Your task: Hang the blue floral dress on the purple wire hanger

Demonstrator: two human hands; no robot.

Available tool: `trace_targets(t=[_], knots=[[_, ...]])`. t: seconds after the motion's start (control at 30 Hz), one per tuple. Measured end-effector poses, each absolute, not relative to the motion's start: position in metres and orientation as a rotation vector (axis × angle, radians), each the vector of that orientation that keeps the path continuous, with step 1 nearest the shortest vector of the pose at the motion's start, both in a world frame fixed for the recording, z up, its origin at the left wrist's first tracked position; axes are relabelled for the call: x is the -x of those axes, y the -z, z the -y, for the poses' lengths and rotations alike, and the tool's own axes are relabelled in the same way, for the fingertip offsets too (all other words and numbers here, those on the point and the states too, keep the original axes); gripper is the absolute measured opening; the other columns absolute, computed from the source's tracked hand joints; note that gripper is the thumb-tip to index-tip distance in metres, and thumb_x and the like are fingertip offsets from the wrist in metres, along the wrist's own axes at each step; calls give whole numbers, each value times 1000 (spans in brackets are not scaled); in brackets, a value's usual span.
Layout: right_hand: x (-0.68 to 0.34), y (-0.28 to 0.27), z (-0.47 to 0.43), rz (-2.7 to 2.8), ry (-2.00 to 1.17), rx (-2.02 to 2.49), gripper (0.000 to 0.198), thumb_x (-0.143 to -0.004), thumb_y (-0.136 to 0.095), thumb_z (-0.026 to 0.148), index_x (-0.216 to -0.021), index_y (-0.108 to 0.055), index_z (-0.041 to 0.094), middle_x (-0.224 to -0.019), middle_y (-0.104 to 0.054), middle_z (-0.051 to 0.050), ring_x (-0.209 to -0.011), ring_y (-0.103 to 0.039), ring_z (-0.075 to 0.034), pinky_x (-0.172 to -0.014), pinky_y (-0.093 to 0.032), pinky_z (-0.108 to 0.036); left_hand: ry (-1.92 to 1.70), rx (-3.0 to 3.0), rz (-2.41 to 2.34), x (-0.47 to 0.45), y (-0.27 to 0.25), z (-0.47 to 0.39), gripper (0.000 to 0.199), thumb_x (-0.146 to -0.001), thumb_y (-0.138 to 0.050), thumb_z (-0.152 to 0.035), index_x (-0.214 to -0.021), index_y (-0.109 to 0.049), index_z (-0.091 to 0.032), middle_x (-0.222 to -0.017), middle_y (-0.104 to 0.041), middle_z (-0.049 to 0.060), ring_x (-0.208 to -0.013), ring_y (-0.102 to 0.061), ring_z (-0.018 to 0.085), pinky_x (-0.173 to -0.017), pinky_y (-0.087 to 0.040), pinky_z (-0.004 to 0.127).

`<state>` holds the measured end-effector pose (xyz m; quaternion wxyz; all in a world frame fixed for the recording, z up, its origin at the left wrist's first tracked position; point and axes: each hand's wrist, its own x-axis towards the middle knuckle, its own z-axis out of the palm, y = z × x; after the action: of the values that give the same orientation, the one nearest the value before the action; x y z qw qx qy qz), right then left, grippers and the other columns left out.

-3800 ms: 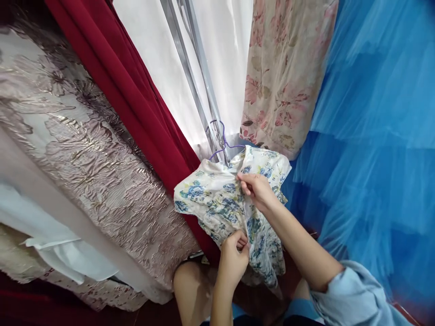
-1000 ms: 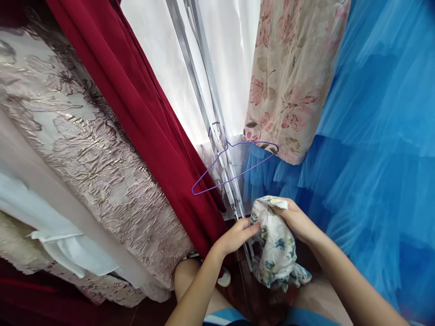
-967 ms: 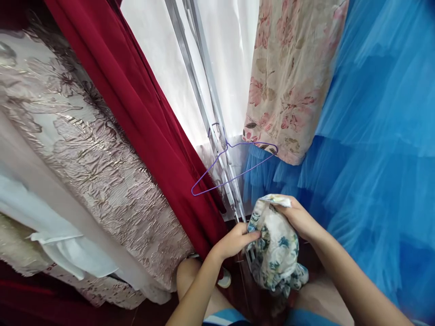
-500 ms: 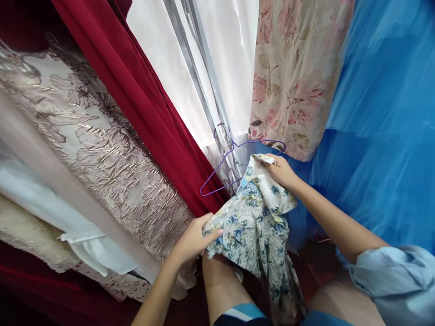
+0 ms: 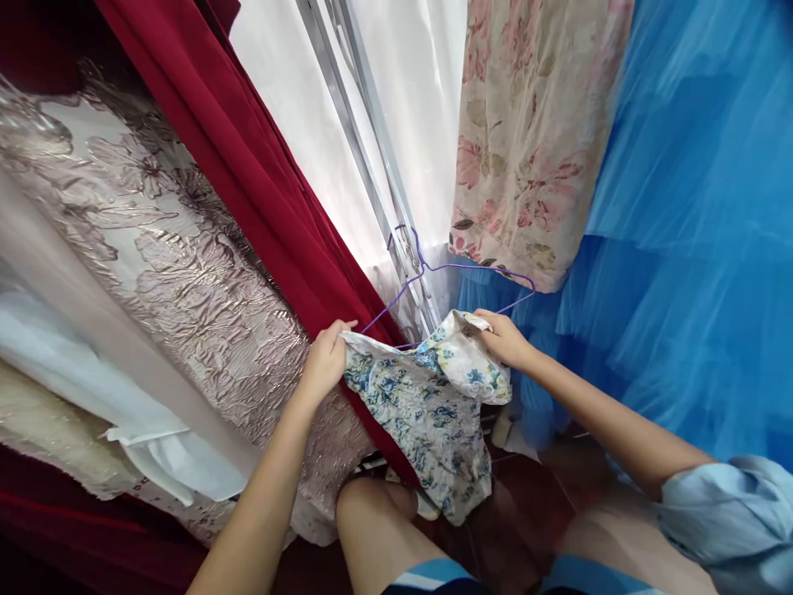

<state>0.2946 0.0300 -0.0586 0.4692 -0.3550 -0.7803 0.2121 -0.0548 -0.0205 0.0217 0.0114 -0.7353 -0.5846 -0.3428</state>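
A white blouse with a blue and yellow floral print [image 5: 427, 397] hangs stretched between my two hands. My left hand [image 5: 327, 357] grips its upper left corner, fingers closed on the cloth. At the other upper corner, my right hand [image 5: 505, 337] pinches the fabric near the sleeve. Just behind the blouse's top edge is a thin purple hanger [image 5: 477, 267], its hook at a grey metal post [image 5: 377, 157]. The hanger's left end and part of its lower bar are hidden by the blouse and my left hand.
On the left hang a dark red cloth [image 5: 248, 182] and a pinkish embossed floral garment [image 5: 186, 273]. A beige dress with pink flowers [image 5: 526, 149] and blue tulle [image 5: 694, 207] hang on the right. My knees are below, over a dark red tiled floor [image 5: 514, 504].
My left hand has risen and moved left, spreading the blouse wide. My right hand has lowered slightly. The blouse's top now overlaps the hanger's lower bar, and the hanger's right side has shifted outward.
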Motion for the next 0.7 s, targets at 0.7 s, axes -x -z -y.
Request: trace_targets(t=[0.7], knots=[[-289, 50, 13, 1945, -529, 802, 25, -85, -44, 13, -61, -44, 20, -70, -50, 0, -64, -49, -14, -62, -35, -26, 1358, 2082, 1849, 38, -15, -17, 35, -87, -40, -16, -101, -72, -18, -99, -68, 7, -95, -62, 21, -92, -46, 33]])
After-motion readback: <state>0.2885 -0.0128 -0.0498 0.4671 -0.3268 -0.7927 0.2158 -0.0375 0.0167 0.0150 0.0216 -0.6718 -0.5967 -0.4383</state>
